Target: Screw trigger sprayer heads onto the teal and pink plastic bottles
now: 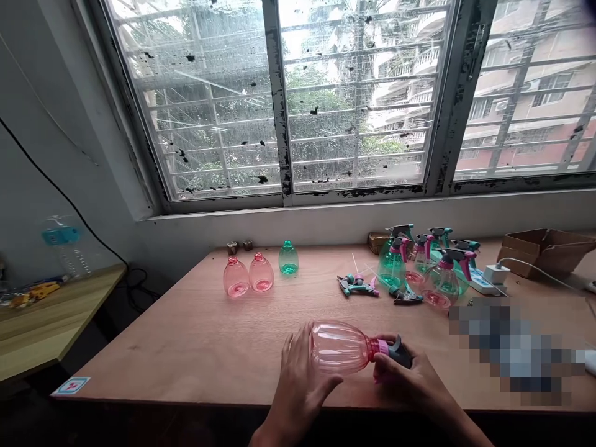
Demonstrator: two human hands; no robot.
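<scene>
A clear pink spray bottle (339, 347) lies on its side in the air above the front of the table, its base to the left. My left hand (300, 369) cups the base, fingers over the far side and thumb below. My right hand (403, 369) is closed around the grey and pink spray head (395, 352) at the bottle's neck. Part of the trigger is hidden by the fingers. Loose spray heads (357, 285) lie on the table just beyond the bottle.
Two pink bottles (249, 274) and a green bottle (288, 257) without heads stand at the back left. Several bottles with spray heads (437, 282) stand at the back right, near a power strip (487, 282) and a cardboard box (535, 251). A blurred patch (521, 354) covers the right side.
</scene>
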